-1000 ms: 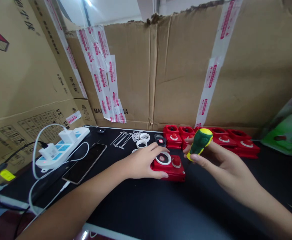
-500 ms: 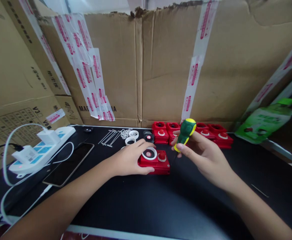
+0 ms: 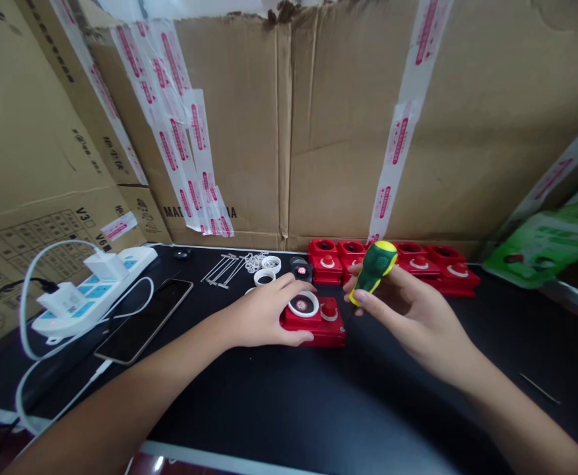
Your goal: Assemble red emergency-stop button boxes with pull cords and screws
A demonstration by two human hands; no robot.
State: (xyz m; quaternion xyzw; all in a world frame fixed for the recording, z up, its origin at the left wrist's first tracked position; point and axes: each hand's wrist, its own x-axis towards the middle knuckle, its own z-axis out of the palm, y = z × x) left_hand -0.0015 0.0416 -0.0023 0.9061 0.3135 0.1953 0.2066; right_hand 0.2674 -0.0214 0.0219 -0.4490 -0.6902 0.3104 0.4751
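My left hand point(image 3: 269, 313) grips the left end of a red box-shaped device point(image 3: 324, 335) lying on the black table. On the device's top sit a white ring point(image 3: 305, 313) around a dark disc with a red label, and a red knob point(image 3: 328, 306). In my right hand point(image 3: 412, 316) is a screwdriver point(image 3: 375, 267) with a green and yellow handle, held tilted, handle up. Its thin shaft points down close to the device's right end; whether the tip touches a screw there I cannot tell.
Behind stand several similar red devices point(image 3: 324, 264). Loose white rings point(image 3: 264, 277), thin metal rods point(image 3: 224, 270) and a dark round part point(image 3: 301, 269) lie at the back. Left are a phone point(image 3: 143, 323) and a power strip point(image 3: 96, 293); right, a green pouch point(image 3: 546, 244) and a thin rod point(image 3: 539, 388).
The whole view has shifted, so everything appears slightly farther right. Both hands keep their hold, and the screwdriver remains beside the device's right end.
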